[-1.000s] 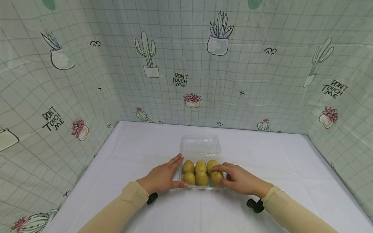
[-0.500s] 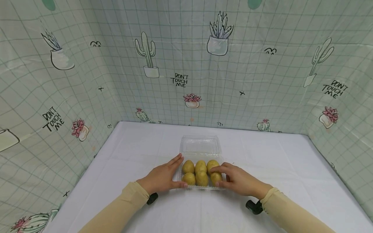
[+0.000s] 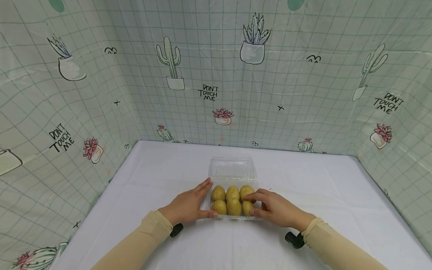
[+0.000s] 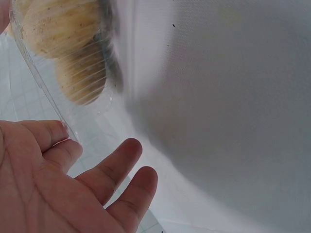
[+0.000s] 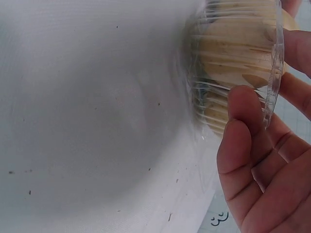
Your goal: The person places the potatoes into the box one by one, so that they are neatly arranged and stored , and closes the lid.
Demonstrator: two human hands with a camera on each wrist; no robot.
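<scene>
Several yellow potatoes (image 3: 233,207) lie in two rows in a clear plastic clamshell box (image 3: 236,217), its lid (image 3: 232,168) folded back behind it. My left hand (image 3: 186,204) spreads along the box's left side, thumb at the front corner and fingertips near the back corner. In the left wrist view, two fingers rest at the rim and two stick out straight. Over the right rim reaches my right hand (image 3: 278,208); its thumb and forefinger pinch the front right potato (image 3: 248,207). The right wrist view shows its other fingers (image 5: 235,150) bent outside the ribbed wall.
A white cloth (image 3: 216,243) covers the table beneath the box. Grid-patterned curtains (image 3: 202,67) with cactus drawings stand behind and on both sides. Dark wrist-camera mounts (image 3: 294,240) sit under both wrists.
The front right potato has shifted slightly left toward its neighbour, with my right thumb and forefinger at it. My left hand and the box have stayed put.
</scene>
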